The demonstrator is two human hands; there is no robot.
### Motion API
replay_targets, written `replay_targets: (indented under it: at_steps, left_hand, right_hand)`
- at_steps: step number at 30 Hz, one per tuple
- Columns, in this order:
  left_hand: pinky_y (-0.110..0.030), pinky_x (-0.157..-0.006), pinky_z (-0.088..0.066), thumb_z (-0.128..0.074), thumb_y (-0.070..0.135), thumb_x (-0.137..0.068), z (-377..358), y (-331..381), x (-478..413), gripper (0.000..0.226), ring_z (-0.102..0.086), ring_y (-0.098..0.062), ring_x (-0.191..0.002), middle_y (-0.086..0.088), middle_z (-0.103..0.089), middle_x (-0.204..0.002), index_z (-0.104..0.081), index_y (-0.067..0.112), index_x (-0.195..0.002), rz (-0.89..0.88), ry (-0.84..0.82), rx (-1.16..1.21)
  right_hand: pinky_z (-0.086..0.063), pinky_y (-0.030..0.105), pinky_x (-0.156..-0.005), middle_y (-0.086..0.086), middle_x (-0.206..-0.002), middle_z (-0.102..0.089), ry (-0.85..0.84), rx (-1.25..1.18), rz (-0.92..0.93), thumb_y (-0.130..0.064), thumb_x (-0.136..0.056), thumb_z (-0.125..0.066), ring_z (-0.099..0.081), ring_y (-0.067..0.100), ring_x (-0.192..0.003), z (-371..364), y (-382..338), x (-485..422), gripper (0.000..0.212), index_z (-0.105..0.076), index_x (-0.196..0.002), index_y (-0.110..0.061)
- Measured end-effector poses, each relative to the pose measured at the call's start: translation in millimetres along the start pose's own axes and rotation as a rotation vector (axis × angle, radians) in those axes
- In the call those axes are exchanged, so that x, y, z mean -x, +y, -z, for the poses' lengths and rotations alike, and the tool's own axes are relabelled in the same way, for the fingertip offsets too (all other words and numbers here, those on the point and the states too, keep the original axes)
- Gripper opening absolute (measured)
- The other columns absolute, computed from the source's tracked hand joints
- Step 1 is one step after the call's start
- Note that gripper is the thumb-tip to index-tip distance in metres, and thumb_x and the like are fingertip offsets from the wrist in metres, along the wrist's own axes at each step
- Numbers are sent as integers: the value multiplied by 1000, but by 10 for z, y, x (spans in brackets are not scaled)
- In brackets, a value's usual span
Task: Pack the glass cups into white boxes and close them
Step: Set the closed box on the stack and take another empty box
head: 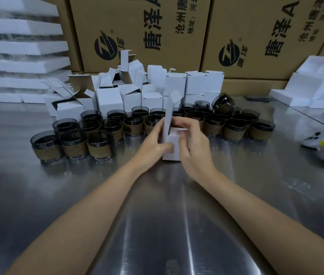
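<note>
White box (172, 144) upright mid steel table (167, 225), just before glass cups (105, 135); lid flap (172, 108) standing open. Left hand (153, 141) clasps box side, right hand (193, 147) curls over top. Risks: skewed tuck crumples flap; shoved box topples front cups.

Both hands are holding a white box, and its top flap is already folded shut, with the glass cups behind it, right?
Not quite. The head view shows the left hand and right hand holding the white box, with the glass cups behind it, but its top flap stands up open, not folded shut.
</note>
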State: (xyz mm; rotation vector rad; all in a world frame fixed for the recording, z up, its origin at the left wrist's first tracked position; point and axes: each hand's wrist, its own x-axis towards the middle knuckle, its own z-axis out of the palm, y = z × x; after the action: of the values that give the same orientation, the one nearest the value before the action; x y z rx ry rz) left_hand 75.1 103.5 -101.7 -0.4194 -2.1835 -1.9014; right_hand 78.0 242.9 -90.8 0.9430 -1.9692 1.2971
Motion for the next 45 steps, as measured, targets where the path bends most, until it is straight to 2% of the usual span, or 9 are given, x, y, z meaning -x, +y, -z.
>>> replay_targets:
  at_steps: [5,11,16,19,23,26,35,43,45]
  left_hand:
    - [-29,-70,-44,-48,3,-55,85,-40,-18,45,-60,-13,-80,3,-69,-83,-72,20,-89,148,73,91]
    - [-14,-89,-43,-51,-7,-88,6,-25,26,44,-56,-5,-101,3,-55,-130,-58,8,-129,-243,373,-546]
    - [-6,-80,-41,-39,2,-98,-37,-4,86,34,-60,-11,-99,0,-67,-111,-60,10,-122,-177,458,-494]
    - [-25,-97,-47,-34,19,-104,11,41,48,34,-63,-13,-106,-2,-67,-116,-52,13,-133,-27,578,-305]
    - [-3,-82,-36,-36,46,-102,10,34,56,41,-56,15,-96,12,-66,-112,-51,24,-132,98,501,-238]
    - [-12,-71,-41,-33,61,-97,-17,16,79,48,-61,0,-89,12,-69,-93,-66,26,-104,137,364,-212]
    - [-23,-89,-41,-41,29,-103,87,-51,38,32,-50,-3,-99,-6,-57,-113,-62,9,-116,-2,424,-499]
    - [-23,-87,-41,-32,66,-94,64,6,30,61,-57,-13,-98,-1,-63,-106,-67,16,-94,239,397,-344]
    - [-20,-79,-35,-36,74,-87,27,26,51,55,-52,-8,-99,4,-51,-115,-62,29,-104,240,353,-453]
  right_hand:
    - [-41,32,-96,1,-116,-57,261,6,-93,-3,-85,-45,-53,18,-111,35,174,-94,23,-49,-101,-19]
    - [-46,25,-81,-18,-100,-66,106,-90,-511,-18,-93,-52,-61,8,-95,64,311,-97,13,-63,-94,-25]
    - [-45,11,-80,-22,-96,-68,138,-110,-468,-27,-86,-67,-60,-10,-95,-40,160,-37,12,-67,-98,-29]
    - [-44,6,-77,-18,-92,-68,182,-167,-466,-23,-88,-69,-62,-10,-90,-28,113,-53,9,-67,-96,-23]
    - [-39,2,-68,-7,-93,-67,266,-203,-556,-18,-94,-59,-56,-14,-75,3,153,-90,10,-67,-98,-15]
    - [-39,6,-67,2,-89,-68,270,-190,-565,-17,-93,-58,-53,-5,-71,12,161,-92,10,-68,-90,-17]
    - [-55,31,-64,3,-84,-65,412,-430,-843,-6,-95,-46,-62,13,-68,16,244,-124,24,-62,-87,-23]
    - [-54,38,-95,-9,-103,-73,117,-413,-758,-30,-96,-56,-68,13,-103,-39,323,-67,21,-75,-101,-24]
    - [-49,16,-93,-30,-101,-67,-8,-356,-690,-41,-94,-58,-61,-9,-104,-21,304,-43,37,-66,-125,-23]
